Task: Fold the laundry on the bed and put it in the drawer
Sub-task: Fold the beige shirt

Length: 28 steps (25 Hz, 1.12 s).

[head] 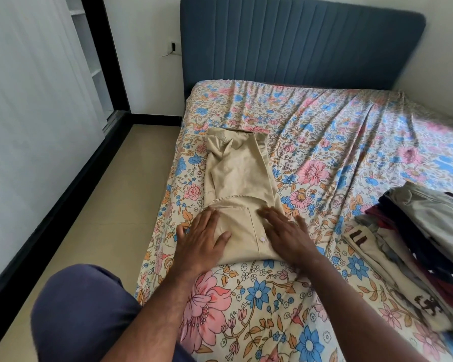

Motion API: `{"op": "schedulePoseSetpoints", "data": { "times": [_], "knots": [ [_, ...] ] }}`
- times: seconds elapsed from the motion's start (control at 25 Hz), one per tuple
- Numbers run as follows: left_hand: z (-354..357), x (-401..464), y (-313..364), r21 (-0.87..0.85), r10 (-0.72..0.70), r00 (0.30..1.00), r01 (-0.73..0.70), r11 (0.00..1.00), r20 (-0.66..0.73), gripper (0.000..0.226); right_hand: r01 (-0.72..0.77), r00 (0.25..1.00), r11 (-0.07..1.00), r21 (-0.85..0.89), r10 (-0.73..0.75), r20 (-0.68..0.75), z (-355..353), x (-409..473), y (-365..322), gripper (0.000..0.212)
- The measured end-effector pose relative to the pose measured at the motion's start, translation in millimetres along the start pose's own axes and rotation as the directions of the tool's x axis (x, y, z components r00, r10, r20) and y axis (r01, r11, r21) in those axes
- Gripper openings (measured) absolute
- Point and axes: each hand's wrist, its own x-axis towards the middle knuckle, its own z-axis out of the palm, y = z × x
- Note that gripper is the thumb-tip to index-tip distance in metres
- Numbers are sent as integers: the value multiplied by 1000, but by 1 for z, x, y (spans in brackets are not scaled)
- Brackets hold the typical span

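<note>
- Left hand (203,237): fingers straight, pressing flat on the near left part of the tan shirt (237,178).
- The shirt lies partly folded by the bed (324,131)'s left edge.
- Right hand (285,232): flat on its near right part.
- Clothes pile (416,244) at the right edge.

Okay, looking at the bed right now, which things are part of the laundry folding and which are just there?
Part of the job:
- tan shirt, half folded, with left hand and right hand pressing flat on its near end
- pile of clothes at the bed's right edge

Just there:
- floral bedsheet
- blue headboard
- wall socket

No drawer is in view.
</note>
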Motion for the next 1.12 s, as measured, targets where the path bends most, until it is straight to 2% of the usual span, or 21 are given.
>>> {"op": "schedulePoseSetpoints", "data": {
  "times": [0.04,0.08,0.2,0.28,0.32,0.36,0.4,0.44,0.48,0.52,0.56,0.6,0.68,0.72,0.84,0.96,1.04,1.12],
  "knots": [
    [0,2,-2,20,-30,998,29,999,46,76,-54,995,997,-47,58,87,3,3,7,55],
    [0,4,-2,28,-49,997,47,998,60,81,-89,989,993,-82,98,113,6,5,10,58],
    [3,5,-2,-7,-66,997,66,998,42,88,-175,979,982,-66,180,91,9,8,4,59],
    [0,4,-6,-123,-57,998,59,991,20,87,-192,974,980,-43,196,111,11,10,4,58],
    [-4,2,-9,-273,-65,998,55,960,-26,80,-186,974,983,2,184,128,9,10,4,57],
    [-12,0,-12,-472,-93,992,40,881,-89,67,-178,977,978,108,162,136,5,10,5,57],
    [-18,-4,-16,-644,-140,978,6,765,-156,50,-176,983,932,315,147,113,-3,7,6,57],
    [-24,-8,-21,-726,-174,961,-37,687,-214,40,-173,985,811,559,157,76,-10,0,8,58],
    [-28,-16,-25,-739,-161,959,-66,671,-232,38,-144,986,677,722,161,46,-16,-11,13,61],
    [-33,-26,-26,-732,-92,978,-78,676,-189,41,-97,992,595,798,127,25,-21,-26,16,66],
    [-34,-35,-24,-702,19,996,-71,709,-82,49,-69,997,621,781,71,32,-23,-41,20,70],
    [-32,-42,-21,-616,131,989,-64,785,64,65,-51,997,712,700,-2,75,-22,-53,24,75],
    [-22,-49,-15,-321,205,945,-117,940,257,94,32,979,942,335,-97,180,-13,-65,30,85],
    [-19,-48,-14,-177,203,940,-159,971,272,98,69,977,982,176,-102,186,-8,-65,33,86],
    [-21,-42,-8,26,189,949,-202,979,254,87,120,982,993,20,-122,144,-8,-55,28,77],
    [-33,-44,0,128,189,949,-226,966,252,75,210,959,973,-101,-185,213,-19,-54,22,69],
    [-50,-47,4,104,184,934,-225,969,305,58,227,939,969,-95,-192,286,-36,-54,17,60],
    [-75,-46,6,-14,176,907,-184,983,384,49,177,929,982,-72,-142,342,-59,-51,7,50]
  ]
}}
